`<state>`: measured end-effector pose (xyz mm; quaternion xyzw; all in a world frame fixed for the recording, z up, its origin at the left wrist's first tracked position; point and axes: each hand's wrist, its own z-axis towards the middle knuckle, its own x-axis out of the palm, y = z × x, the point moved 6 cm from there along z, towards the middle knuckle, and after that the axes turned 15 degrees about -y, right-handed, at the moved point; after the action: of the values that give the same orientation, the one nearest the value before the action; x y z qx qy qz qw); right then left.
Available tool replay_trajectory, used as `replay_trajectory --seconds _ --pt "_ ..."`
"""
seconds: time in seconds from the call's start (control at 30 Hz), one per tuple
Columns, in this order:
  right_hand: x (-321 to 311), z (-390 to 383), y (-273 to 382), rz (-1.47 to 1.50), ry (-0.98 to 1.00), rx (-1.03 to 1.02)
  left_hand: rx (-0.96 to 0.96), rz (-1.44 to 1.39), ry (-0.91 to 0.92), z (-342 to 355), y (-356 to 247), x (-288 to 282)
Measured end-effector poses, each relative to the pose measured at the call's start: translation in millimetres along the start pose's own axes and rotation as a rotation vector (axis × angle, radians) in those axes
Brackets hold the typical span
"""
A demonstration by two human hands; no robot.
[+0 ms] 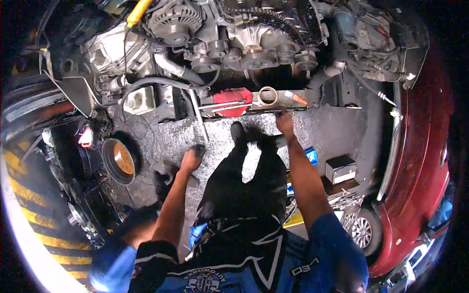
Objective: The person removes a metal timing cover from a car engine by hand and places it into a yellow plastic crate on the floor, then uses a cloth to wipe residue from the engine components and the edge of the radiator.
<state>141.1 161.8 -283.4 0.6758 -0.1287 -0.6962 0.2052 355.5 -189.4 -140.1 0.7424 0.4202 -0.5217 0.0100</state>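
"What's the left hand (192, 159) doing?"
"Its fingers are curled around a small dark thing (198, 150). It's too blurry to say what it is."

"And the right hand (284, 123)?"
"It's farther away, at the near edge of a long metal bar (311, 97). The fingers look bent, but I can't tell if they're holding anything or touching the bar."

"What's close by?"
"A red cloth (230, 94) is on the bar, a bit left of the right hand, with long shiny tools (208, 106) lying across it. Right of the cloth there's a pale ring (267, 104), and then an orange and white tube (296, 97). A silver pipe (199, 118) slants down on the left, just past the left hand."

"What about farther out?"
"A big engine (254, 36) is at the far side. Off to the left sits a round pan (108, 158) with something orange-brown in it. On the right there's a dark box with a pale side (340, 171), and nearer, a pile of metal tools (349, 199). A red car (415, 176) is at the far right."
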Motion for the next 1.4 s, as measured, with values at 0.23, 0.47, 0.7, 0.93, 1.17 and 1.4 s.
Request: replay_trajectory --seconds 0.23,0.47,0.7,0.93,1.17,1.4 --pt "-27.8 -1.7 68.8 0.201 -0.147 0.125 0.349 0.136 -0.131 139.4 -96.6 97.0" --pt "-43.4 3.0 2.7 0.052 -0.332 0.167 0.489 0.324 -0.253 168.7 -133.7 124.5" --pt "-67.1 50.3 -30.0 -0.088 -0.311 0.114 0.456 0.242 -0.304 141.6 -116.7 108.8" --pt "-50.2 70.9 -57.6 -0.180 -0.078 0.264 0.457 0.164 -0.339 94.5 -80.8 101.2" --pt "-40.2 77.2 -89.8 -0.312 -0.011 0.259 0.449 0.081 -0.250 51.4 -67.5 89.8" --pt "-74.3 51.4 -106.0 -0.177 -0.117 0.388 0.281 0.053 -0.117 16.3 -5.7 64.8"
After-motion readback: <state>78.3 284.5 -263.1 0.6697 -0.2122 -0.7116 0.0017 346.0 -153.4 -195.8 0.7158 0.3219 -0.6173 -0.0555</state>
